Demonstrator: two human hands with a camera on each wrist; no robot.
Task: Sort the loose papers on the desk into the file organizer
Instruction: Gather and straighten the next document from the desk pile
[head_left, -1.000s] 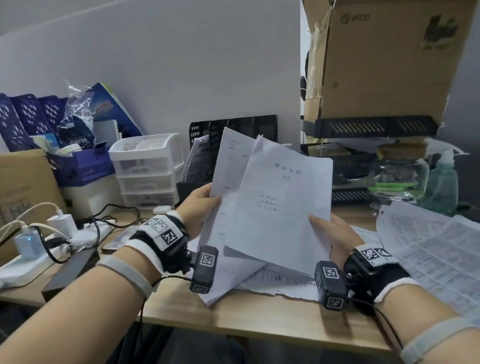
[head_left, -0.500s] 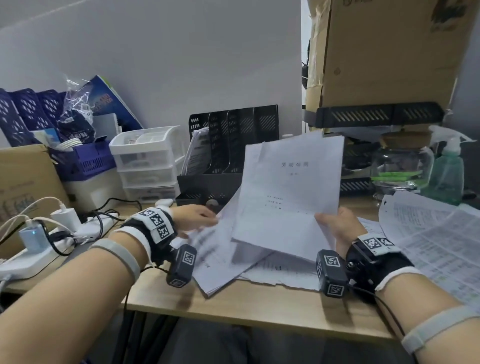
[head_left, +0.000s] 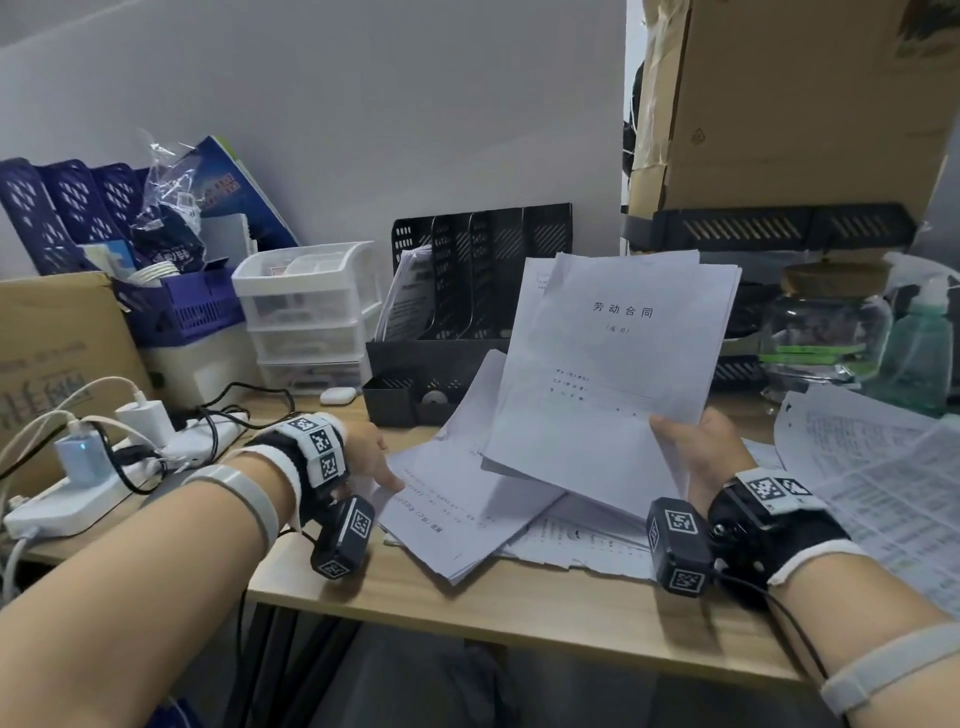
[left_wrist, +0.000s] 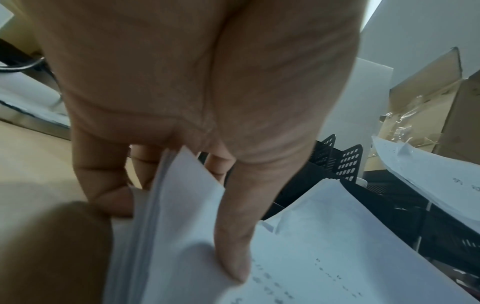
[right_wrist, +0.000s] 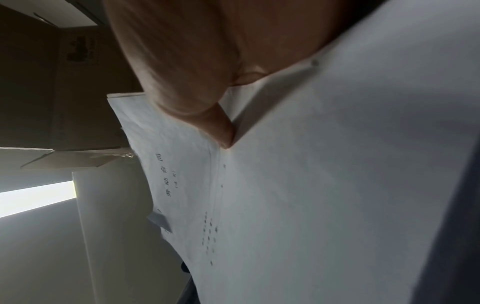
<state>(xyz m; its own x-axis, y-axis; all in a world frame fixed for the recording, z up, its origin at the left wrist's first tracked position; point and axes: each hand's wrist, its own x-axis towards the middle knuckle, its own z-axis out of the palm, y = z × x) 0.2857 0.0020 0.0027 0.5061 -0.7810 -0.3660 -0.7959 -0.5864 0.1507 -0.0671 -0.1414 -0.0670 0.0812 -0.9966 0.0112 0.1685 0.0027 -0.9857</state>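
While pinching the lower right corner of a raised sheaf (head_left: 613, 364), thumb in front and fingers behind, right hand (head_left: 696, 447) holds those sheets tilted above the surface (head_left: 519, 603), top edges fanned and uneven. Seen from the right wrist: thumb (right_wrist: 207, 115) pressed onto the top sheet near its edge, nothing more of the grip visible.

Left hand (head_left: 363, 452) low, curled on a second stack (head_left: 457, 499) lying partly on the surface: thumb (left_wrist: 233, 246) on the top page, fingers tucked under the edge, so gripping, not spread.

Beyond both, black organizer (head_left: 467, 312) against the wall, 1 slot at its left already holding papers, other slots apparently free. More loose sheets (head_left: 872, 467) at right.

Risks, as judged from here:
- 1-corner grip on a floppy sheaf: likely sag or sheets sliding out when swung toward a slot.
- Fanned top edges: could catch on a divider and crumple.
- Lower stack overhanging the surface's front edge: could slip off if tugged.
- Jar (head_left: 826, 332) and bottle (head_left: 919, 353) near: could be knocked by a wide sweep.
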